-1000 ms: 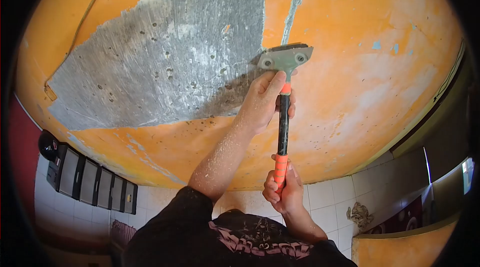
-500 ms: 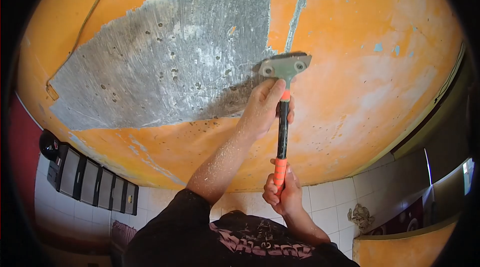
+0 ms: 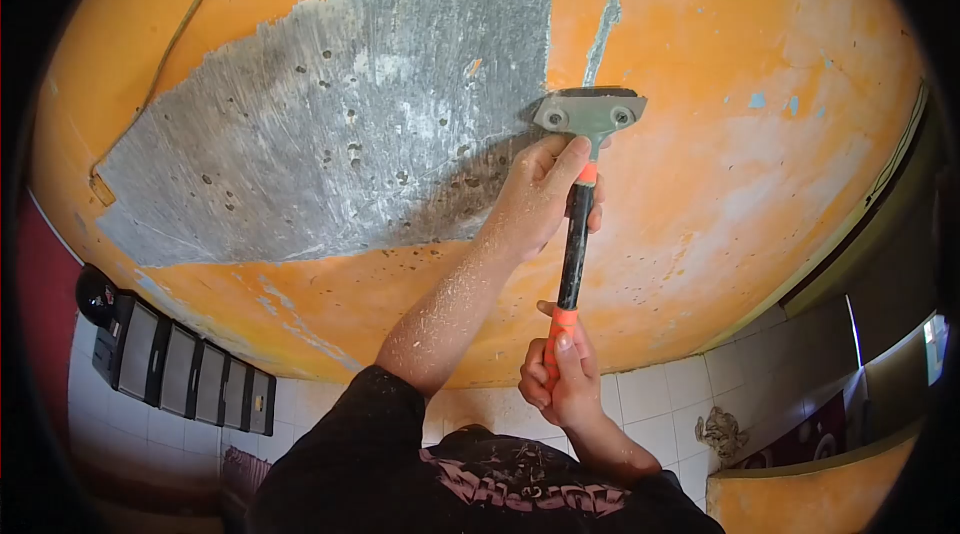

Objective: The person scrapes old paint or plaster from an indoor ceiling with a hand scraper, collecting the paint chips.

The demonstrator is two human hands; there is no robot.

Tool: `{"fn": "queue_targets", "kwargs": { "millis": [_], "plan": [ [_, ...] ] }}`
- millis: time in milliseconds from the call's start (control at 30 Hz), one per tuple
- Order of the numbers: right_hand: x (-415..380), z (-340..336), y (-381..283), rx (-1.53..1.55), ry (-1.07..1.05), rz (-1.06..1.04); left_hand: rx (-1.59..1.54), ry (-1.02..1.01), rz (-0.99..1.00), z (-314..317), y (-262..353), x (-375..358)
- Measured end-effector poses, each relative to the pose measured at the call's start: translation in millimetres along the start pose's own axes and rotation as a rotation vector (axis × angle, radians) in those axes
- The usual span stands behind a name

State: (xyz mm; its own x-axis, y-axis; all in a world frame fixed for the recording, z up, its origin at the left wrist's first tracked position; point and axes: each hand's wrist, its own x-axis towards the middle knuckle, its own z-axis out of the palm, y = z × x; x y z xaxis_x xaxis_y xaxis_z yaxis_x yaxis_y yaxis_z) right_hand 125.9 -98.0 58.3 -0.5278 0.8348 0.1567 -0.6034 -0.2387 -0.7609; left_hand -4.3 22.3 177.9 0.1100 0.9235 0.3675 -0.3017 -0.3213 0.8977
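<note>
A long-handled scraper [image 3: 577,244] with a wide grey-green head lies against the orange wall [image 3: 700,174]. My left hand [image 3: 545,194] wraps round the neck just under the head, thumb along it. Lower down, my right hand [image 3: 565,374] is closed round the orange grip at the handle's end. The blade meets the wall at the right edge of a large bare grey patch [image 3: 370,114]. A thin scraped strip [image 3: 603,32] runs upward from the blade. Pale paint flakes cling to my left forearm.
A cable [image 3: 185,24] runs down the wall at upper left. Below on the left stands a drawer unit [image 3: 185,364] with a black helmet-like object [image 3: 96,294] on it. A crumpled cloth [image 3: 720,433] lies on the white tiled floor [image 3: 650,399], near an orange ledge [image 3: 820,494].
The scraper head has shifted slightly right and up along the wall, with both hands still on it. The blade now covers the bottom of the thin strip.
</note>
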Motion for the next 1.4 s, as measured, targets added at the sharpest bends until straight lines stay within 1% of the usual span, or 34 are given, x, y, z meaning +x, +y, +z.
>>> {"fn": "queue_targets", "kwargs": {
  "millis": [133,200,267,333,433,533,567,633,667,767,867,967,1033,1067,1167,1200,1267,1300,1400],
  "plan": [
    [-9.7,-15.2,10.1,0.032,-0.006,0.046,-0.045,0.031,-0.009,-4.2,-20.0,-14.1],
    [-6.0,-15.1,8.5,-0.016,-0.004,0.023,-0.042,0.04,-0.013,-5.3,-25.8,-18.1],
    [-0.5,-8.5,-1.0,-0.042,0.011,-0.002,-0.031,0.021,0.05,-4.4,-13.9,-2.5],
    [10.8,1.5,-22.5,-0.055,0.032,-0.024,-0.006,0.021,0.095,2.5,12.2,9.6],
    [6.5,-3.0,-21.9,-0.113,0.036,-0.011,-0.063,0.029,0.07,2.8,2.9,8.0],
    [-14.2,-21.9,4.2,-0.132,0.117,0.034,-0.159,0.01,-0.014,-1.3,-29.7,-20.1],
    [-12.9,-24.1,4.1,-0.219,0.146,-0.029,-0.202,0.008,-0.046,-3.2,-32.9,-23.1],
    [-16.3,-26.2,5.0,-0.385,0.215,-0.137,-0.361,-0.054,-0.035,-8.6,-33.8,-24.3],
    [-16.9,-22.0,2.7,-0.35,0.284,-0.189,-0.444,-0.084,-0.033,-10.0,-33.5,-26.8],
    [-18.8,-14.8,-3.1,-0.957,0.405,-0.509,-0.607,-0.086,-0.07,-15.1,-23.4,-35.1],
    [-11.5,-3.3,2.4,-1.11,0.424,-0.684,-0.649,-0.046,-0.058,-21.7,-26.8,-42.9],
    [-14.2,-2.9,5.2,-1.144,0.335,-0.632,-0.671,0.021,-0.101,-25.0,-32.1,-45.8],
    [-14.2,-5.3,4.7,-1.116,0.33,-0.589,-0.68,0.056,-0.134,-26.9,-33.1,-44.5],
    [-13.4,-6.2,3.7,-1.104,0.331,-0.568,-0.664,0.045,-0.119,-27.1,-30.1,-42.7],
    [-1.2,2.4,-13.0,-1.064,0.297,-0.651,-0.633,-0.005,-0.068,-26.5,-15.2,-31.8],
    [-4.0,8.5,-22.0,-1.022,0.303,-0.517,-0.629,-0.033,-0.047,-27.8,-10.0,-26.6],
    [-9.8,11.7,-25.2,-1.016,0.296,-0.435,-0.6,-0.055,-0.022,-28.1,-5.3,-26.4],
    [-11.8,12.2,-25.6,-1.013,0.294,-0.398,-0.601,-0.039,-0.054,-28.6,-9.0,-30.7],
    [-20.4,7.0,-11.5,-1.045,0.304,-0.431,-0.579,-0.013,-0.123,-28.7,-16.8,-36.6]
  ]
}}
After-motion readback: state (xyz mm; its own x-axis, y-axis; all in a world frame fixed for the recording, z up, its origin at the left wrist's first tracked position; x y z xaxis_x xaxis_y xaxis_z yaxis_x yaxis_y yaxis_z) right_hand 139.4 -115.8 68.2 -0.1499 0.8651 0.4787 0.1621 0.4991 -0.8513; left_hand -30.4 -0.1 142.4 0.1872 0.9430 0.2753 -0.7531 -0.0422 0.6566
